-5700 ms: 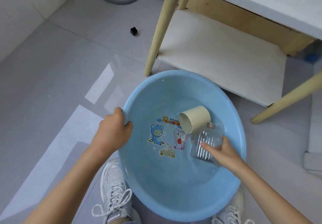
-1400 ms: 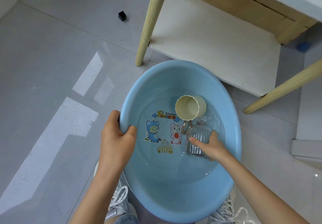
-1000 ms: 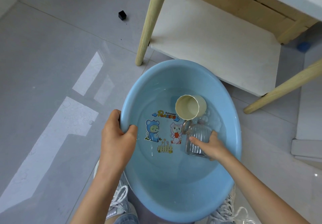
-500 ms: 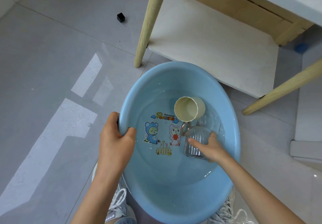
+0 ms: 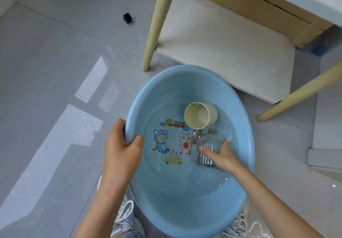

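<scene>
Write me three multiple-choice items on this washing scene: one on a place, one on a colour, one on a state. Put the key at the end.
1. Where is the cream cup?
A. inside the basin
B. on the white shelf
C. on the floor tiles

2. What colour is the basin?
A. red
B. light blue
C. green

3. What is the left hand doing?
A. lying flat on the floor
B. holding the cup
C. gripping the basin's rim

Key:
1 A, since the cup sits within the basin's wall, just beyond the glass bottle.
2 B, since wall and rim are light blue all round.
3 C, since its fingers and thumb curl over the rim on the near left side.
</scene>
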`<state>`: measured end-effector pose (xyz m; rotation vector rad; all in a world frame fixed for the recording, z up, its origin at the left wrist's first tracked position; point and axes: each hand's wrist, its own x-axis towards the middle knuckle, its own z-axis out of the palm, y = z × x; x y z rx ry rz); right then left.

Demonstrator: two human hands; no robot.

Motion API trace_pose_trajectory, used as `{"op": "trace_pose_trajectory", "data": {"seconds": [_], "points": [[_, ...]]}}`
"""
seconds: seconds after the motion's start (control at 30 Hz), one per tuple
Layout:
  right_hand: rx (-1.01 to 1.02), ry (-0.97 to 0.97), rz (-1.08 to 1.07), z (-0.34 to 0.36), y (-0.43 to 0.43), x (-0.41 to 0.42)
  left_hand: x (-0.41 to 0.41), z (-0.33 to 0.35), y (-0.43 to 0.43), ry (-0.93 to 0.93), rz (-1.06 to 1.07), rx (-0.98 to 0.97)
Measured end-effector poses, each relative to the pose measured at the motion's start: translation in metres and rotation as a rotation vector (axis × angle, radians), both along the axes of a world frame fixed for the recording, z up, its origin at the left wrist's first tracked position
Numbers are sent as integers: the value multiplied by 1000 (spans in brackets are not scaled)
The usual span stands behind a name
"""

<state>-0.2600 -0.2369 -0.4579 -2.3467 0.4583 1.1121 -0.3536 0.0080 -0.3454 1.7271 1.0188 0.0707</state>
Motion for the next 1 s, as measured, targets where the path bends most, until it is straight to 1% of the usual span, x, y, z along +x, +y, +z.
{"op": "trace_pose_trajectory", "data": {"seconds": [0.47,0.77,1.0], "points": [[-36,-39,11,2,4,-6,0,-5,6,37,12,4],[22,-223,-155,7,3,-23,0,-15,15,52,29,-30],[89,-355,-181,22,-1,-33,1,-29,28,66,39,-79]]}}
